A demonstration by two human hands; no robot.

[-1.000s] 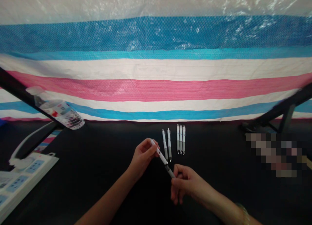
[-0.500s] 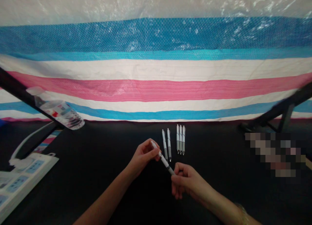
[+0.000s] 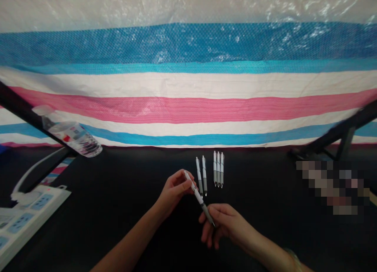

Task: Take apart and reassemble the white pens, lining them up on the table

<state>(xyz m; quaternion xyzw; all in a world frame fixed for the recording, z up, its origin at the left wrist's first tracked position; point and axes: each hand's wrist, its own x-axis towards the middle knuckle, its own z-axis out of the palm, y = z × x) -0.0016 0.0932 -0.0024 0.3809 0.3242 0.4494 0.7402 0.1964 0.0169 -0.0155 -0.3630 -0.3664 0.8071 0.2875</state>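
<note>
My left hand (image 3: 176, 190) pinches the upper part of a white pen with a grey grip (image 3: 196, 195). The pen slants down to the right, and its grey tip end lies across my right hand (image 3: 220, 225). That hand's thumb and fingers are apart around the grip. Just beyond my left fingertips, a pair of upright-lying white pens (image 3: 204, 174) rests on the black table cover (image 3: 118, 185). Three matching pens (image 3: 218, 168) lie side by side to their right, close together.
A white power strip (image 3: 35, 211) with a cable sits at the front left. A tilted plastic water bottle (image 3: 72, 136) rests against a black bar (image 3: 35, 123). A striped tarp (image 3: 188, 107) hangs behind the table. A pixelated patch (image 3: 332, 187) hides the right side.
The held pen has slid down and right, its tip now past my right fingers. My right hand has dropped lower and its fingers have spread apart.
</note>
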